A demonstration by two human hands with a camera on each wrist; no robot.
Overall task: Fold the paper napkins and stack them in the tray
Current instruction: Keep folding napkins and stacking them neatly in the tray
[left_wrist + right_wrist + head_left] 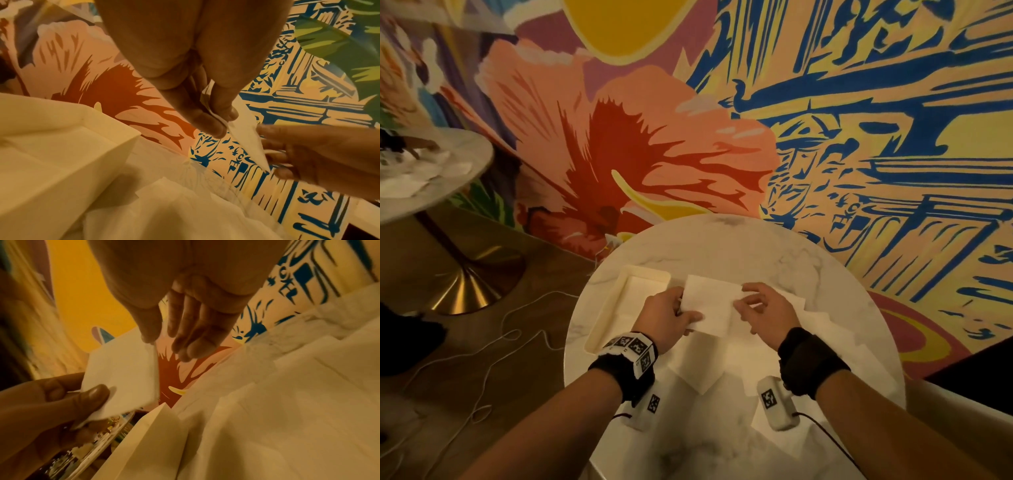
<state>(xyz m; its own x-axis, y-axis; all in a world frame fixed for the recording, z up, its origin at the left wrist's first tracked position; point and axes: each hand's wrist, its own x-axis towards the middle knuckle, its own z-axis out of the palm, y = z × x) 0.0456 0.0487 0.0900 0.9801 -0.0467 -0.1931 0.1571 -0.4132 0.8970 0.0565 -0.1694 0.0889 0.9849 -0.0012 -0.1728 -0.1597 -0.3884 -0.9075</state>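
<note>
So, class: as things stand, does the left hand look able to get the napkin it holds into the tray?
Probably yes. The left hand pinches the napkin beside the tray, whose open top has nothing over it; the right hand sits on the far side.

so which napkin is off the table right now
The folded napkin held up between both hands: the left hand pinches its left edge, the right hand is at its right edge. The other napkins lie on the table.
</note>
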